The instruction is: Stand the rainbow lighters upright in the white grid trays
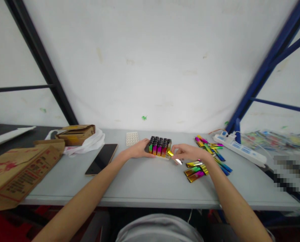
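Observation:
A block of upright, shiny multicoloured pieces with black tops stands in rows on the grey table, in what looks like a clear tray. My left hand is closed against the block's left side. Just right of the block, my right hand pinches a shiny gold and silver piece, tilted near the tray's right end. Loose shiny coloured pieces lie beside and below my right wrist, with more behind it.
A white dimpled tray lies behind my left hand. At left are a dark tablet-like slab, an open carton on white plastic and a cardboard box. A white power strip lies at right.

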Motion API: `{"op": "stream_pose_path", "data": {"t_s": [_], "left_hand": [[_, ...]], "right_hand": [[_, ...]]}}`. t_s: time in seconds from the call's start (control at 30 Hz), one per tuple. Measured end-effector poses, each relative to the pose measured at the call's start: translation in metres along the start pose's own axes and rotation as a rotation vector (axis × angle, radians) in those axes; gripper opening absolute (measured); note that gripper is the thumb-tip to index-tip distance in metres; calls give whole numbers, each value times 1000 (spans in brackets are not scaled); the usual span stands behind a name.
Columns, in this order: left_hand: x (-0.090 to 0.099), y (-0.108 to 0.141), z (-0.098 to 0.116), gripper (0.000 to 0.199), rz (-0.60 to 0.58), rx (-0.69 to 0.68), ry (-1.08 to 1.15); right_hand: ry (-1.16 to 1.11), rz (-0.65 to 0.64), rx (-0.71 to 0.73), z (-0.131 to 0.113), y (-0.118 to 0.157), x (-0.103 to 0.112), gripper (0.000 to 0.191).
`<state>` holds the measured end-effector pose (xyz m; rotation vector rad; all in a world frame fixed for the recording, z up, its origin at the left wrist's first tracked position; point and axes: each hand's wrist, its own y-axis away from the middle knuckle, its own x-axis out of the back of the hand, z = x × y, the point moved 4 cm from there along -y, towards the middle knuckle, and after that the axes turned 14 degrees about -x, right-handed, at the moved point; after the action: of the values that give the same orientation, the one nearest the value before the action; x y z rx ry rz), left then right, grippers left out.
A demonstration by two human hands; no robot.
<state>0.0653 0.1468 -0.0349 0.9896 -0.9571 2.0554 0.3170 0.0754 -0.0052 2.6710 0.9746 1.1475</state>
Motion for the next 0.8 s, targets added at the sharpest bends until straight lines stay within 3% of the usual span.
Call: {"op": "stream_pose_path", "data": {"t_s": [0.07,0.27,0.47,0.57,0.73,0.8], "left_hand": [[0,0,1,77,-4,-1,5],[1,2,1,80,4,34,7],[0,0,0,80,0,-1,-1],[0,0,-1,79,-1,9,-3],[0,1,-2,78,10,-6,7],[0,1,-2,79,8,-7,5]], "right_hand": [[-42,60,29,-7,3,4,40],[-200,463,106,-20,7,23,48],[-328,679,157,-14,1,31,48],[-325,691,182,-14,-4,28,52],[-468,527,210,-13,-18,12,47],[-480,558,165,-9,-24,9,48]]}}
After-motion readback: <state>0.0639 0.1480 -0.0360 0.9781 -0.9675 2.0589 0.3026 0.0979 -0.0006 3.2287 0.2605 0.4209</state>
